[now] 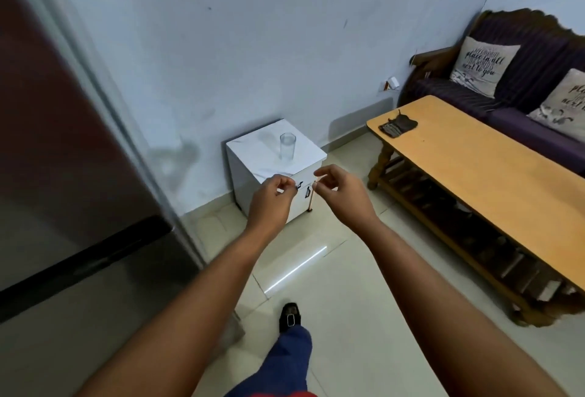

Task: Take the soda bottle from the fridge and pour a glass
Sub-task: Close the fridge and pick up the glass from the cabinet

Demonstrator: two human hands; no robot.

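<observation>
Both arms reach forward with the hands held out empty in mid-air, close to each other but not touching. The left hand (272, 198) has its fingers curled loosely inward, thumb near the fingertips, gripping nothing. The right hand (338, 189) is likewise half-curled, the fingers bent and spread slightly apart, with nothing in it.

Just beyond both hands, a little past the fingertips, stands a small white cabinet (253, 162) against the wall. On its top sits a clear glass (287, 146), upright and seemingly empty, straight ahead of the gap between the two hands and farther off than either.

Well to the left of the left hand rises the dark fridge (57, 130), its door shut; the soda bottle is not in view.

To the right of the right hand stretches a long wooden table (481, 171) with a dark folded item (398, 125) lying near its far corner. Beyond that, a purple sofa (512, 111) carries two printed cushions (482, 62).

Below the hands, on the tiled floor, a black shoe (289, 317) and a blue trouser leg (286, 361) show.
</observation>
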